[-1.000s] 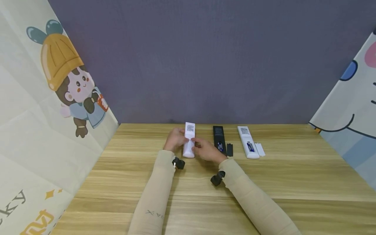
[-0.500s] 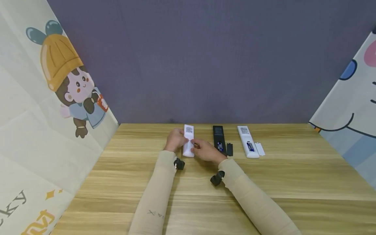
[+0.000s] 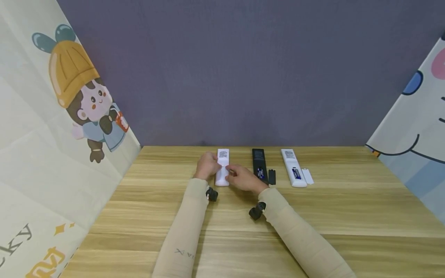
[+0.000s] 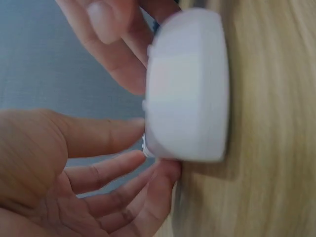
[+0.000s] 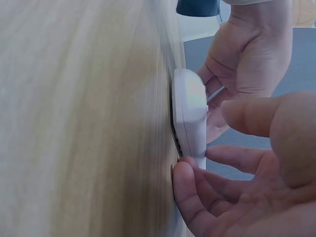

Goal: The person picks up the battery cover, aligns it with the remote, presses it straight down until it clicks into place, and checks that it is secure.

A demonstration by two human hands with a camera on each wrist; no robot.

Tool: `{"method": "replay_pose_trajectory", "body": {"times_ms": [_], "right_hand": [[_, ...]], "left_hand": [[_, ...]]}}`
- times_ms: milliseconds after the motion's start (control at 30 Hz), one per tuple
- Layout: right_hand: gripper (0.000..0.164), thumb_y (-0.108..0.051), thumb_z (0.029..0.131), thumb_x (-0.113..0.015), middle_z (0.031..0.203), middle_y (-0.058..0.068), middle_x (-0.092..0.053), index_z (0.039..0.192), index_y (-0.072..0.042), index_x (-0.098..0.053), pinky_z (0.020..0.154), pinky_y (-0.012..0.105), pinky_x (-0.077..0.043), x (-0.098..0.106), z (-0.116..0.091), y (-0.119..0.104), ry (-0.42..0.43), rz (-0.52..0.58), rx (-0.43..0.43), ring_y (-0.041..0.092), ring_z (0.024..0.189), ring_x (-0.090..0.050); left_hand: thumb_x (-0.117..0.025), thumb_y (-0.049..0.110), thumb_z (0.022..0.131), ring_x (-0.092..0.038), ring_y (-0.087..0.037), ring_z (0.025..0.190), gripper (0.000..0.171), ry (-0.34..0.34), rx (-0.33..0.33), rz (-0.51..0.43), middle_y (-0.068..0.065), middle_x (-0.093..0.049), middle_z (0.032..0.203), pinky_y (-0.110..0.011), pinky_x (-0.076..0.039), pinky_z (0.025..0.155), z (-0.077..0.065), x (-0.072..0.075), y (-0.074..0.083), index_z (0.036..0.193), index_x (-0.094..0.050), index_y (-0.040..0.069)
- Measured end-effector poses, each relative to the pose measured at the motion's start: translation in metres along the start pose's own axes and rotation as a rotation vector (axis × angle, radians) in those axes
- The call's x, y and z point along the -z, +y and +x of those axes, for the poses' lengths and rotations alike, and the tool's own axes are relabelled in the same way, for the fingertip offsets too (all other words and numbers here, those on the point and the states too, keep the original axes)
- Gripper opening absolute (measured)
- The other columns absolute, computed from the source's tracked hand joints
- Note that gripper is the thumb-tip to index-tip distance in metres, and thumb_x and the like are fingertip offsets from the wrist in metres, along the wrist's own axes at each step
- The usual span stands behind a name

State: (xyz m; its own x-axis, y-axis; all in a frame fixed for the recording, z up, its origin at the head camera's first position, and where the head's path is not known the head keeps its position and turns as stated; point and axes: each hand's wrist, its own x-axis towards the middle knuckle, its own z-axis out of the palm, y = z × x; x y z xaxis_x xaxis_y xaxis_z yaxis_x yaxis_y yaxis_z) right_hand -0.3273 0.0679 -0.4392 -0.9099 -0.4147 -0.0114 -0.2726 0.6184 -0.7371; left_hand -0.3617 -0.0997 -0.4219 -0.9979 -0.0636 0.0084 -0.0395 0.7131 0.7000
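A white remote control [image 3: 222, 178] lies with its back up near the table's far edge, a label at its far end. My left hand [image 3: 207, 165] holds its left side, thumb and forefinger pinching at the upper edge in the left wrist view, other fingers low by the table. From the other side, my right hand [image 3: 245, 178] grips the right edge; in the right wrist view its fingertips [image 5: 183, 173] reach down to the lower edge while the thumb stands over the top. A thin pale strip [image 5: 217, 93] shows by the left fingers. The remote's underside is hidden.
Right of my hands lies a black remote [image 3: 259, 158] with batteries exposed, its black cover [image 3: 272, 177] beside it. Farther right, another white remote [image 3: 289, 160] also shows batteries, with a white cover [image 3: 308, 176] alongside. A dark wall [image 3: 222, 77] rises behind the wooden table [image 3: 139, 216].
The white remote's far end has come down a little and the remote has shifted slightly left, both hands staying on it. The other remotes and covers have stayed put.
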Motion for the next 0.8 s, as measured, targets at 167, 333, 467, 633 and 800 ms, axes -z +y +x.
{"method": "replay_pose_trajectory", "body": {"times_ms": [167,333,467,633,800], "right_hand": [[0.049,-0.019,0.101,-0.061,0.125,0.015,-0.064,0.146,-0.001,-0.053,0.088,0.040,-0.051,0.001,0.000,0.001,-0.002,-0.012,0.007,0.021,0.098,-0.058],[0.049,-0.019,0.101,-0.060,0.131,0.018,-0.064,0.146,0.000,-0.052,0.095,0.044,-0.052,0.001,-0.001,-0.001,-0.003,-0.014,0.000,0.026,0.108,-0.061],[0.048,-0.020,0.102,-0.060,0.142,0.021,-0.060,0.145,0.001,-0.051,0.109,0.050,-0.048,0.003,-0.003,-0.004,0.008,0.035,-0.031,0.034,0.129,-0.059],[0.041,-0.020,0.103,-0.060,0.137,0.019,-0.062,0.139,-0.001,-0.055,0.088,0.044,-0.058,0.009,-0.005,-0.006,0.018,0.134,-0.063,0.030,0.106,-0.069],[0.031,-0.020,0.102,-0.061,0.117,0.012,-0.068,0.129,-0.004,-0.062,0.079,0.036,-0.056,0.016,-0.004,-0.007,0.050,0.099,0.003,0.021,0.094,-0.066]], "left_hand": [[-0.077,0.005,0.079,-0.065,-0.035,0.109,0.033,0.003,-0.014,0.020,-0.018,-0.072,0.119,-0.044,-0.052,0.098,0.001,0.000,-0.003,0.112,-0.073,0.000],[-0.077,0.005,0.080,-0.065,-0.034,0.108,0.033,-0.010,-0.009,0.013,-0.018,-0.072,0.119,-0.044,-0.052,0.097,0.001,0.000,-0.005,0.112,-0.073,0.000],[-0.077,0.004,0.081,-0.065,-0.034,0.108,0.033,-0.022,0.002,-0.015,-0.019,-0.072,0.118,-0.044,-0.052,0.098,0.001,-0.001,-0.005,0.113,-0.072,-0.001],[-0.076,0.004,0.081,-0.065,-0.034,0.107,0.034,-0.030,-0.001,-0.033,-0.019,-0.072,0.117,-0.044,-0.052,0.098,0.000,0.000,-0.005,0.114,-0.072,-0.001],[-0.074,0.005,0.081,-0.065,-0.033,0.104,0.031,-0.010,-0.009,-0.025,-0.018,-0.073,0.114,-0.044,-0.052,0.095,-0.001,0.002,-0.005,0.111,-0.072,-0.001]]}}
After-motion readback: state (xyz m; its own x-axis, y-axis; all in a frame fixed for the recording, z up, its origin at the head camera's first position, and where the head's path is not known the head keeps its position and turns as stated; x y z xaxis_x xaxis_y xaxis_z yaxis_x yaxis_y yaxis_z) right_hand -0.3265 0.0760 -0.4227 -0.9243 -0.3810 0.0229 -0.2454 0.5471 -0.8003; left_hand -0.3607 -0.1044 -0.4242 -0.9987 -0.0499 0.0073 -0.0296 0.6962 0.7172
